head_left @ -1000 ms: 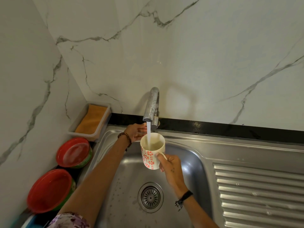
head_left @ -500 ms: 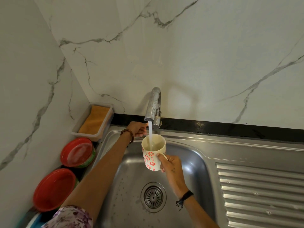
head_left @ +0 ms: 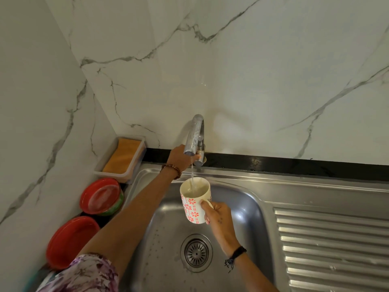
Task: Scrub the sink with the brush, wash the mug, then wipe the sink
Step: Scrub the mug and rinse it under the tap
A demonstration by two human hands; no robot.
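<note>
Far L, counter beside sink: two red bowls, near one (head_left: 72, 241) and one behind it (head_left: 100, 196), insides look bare. Behind them, in corner, clear plastic tray (head_left: 117, 173) w/ orange sponge (head_left: 123, 155) lying flat inside.

L hand (head_left: 179, 158) reaches up to base of tap (head_left: 194, 137), fingers curled round the tap handle; fingertips hidden behind spout, so exact hold not clear. Bead bracelet on L wrist.

Thin stream of water (head_left: 192, 173) runs from spout straight into mug (head_left: 194, 200). Mug white w/ red flower print, upright, held over sink basin (head_left: 242, 209), directly under spout, above and behind the drain (head_left: 196, 252). Partly filled w/ water.

R hand (head_left: 219, 218) grips mug by handle on mug's R side, thumb on top of handle, fingers wrapped thru/around it. Mug sits L of the hand, clear of basin floor. Black band on R wrist.

Far R: ribbed draining board (head_left: 336, 247), wet drops on it.
</note>
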